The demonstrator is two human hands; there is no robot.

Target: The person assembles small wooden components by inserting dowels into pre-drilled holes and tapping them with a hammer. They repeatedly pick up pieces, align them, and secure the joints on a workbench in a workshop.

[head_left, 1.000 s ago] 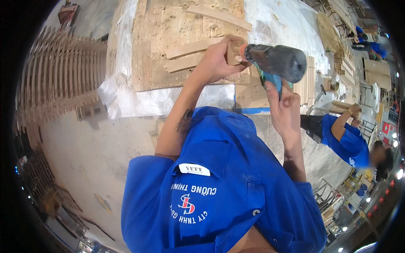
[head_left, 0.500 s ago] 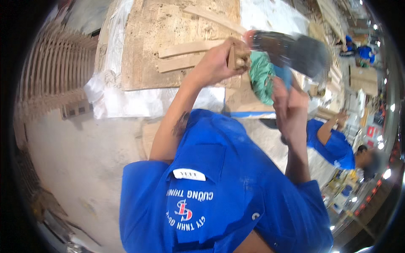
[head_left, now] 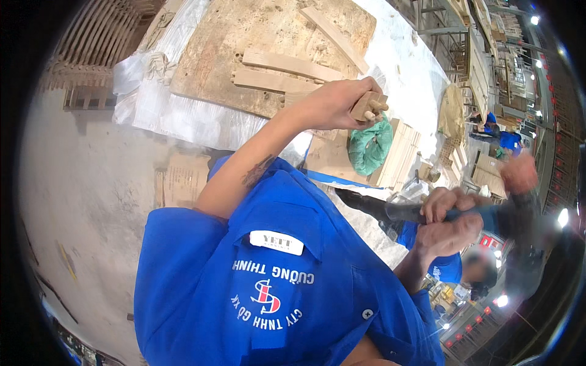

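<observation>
One small wooden block (head_left: 368, 105) sits clamped in the left hand (head_left: 339, 104) fingers above the worktop (head_left: 183, 116); the right hand (head_left: 448, 227) is wrapped around one power tool (head_left: 403, 211), well apart

Illumination is bright and even across the scene. Point lamps (head_left: 535, 19) appear along the upper right rim and produce small flare spots. Shadows are soft and weak on the concrete floor (head_left: 91, 183). The plastic sheet (head_left: 183, 119) over the worktop shows mild glare. Fisheye distortion bends straight edges toward the rim, and a black vignette encloses the circular field. The right hand (head_left: 452, 222) and its power tool (head_left: 488, 213) are motion-blurred; the left hand (head_left: 336, 104) is sharp. The far background is soft.
</observation>
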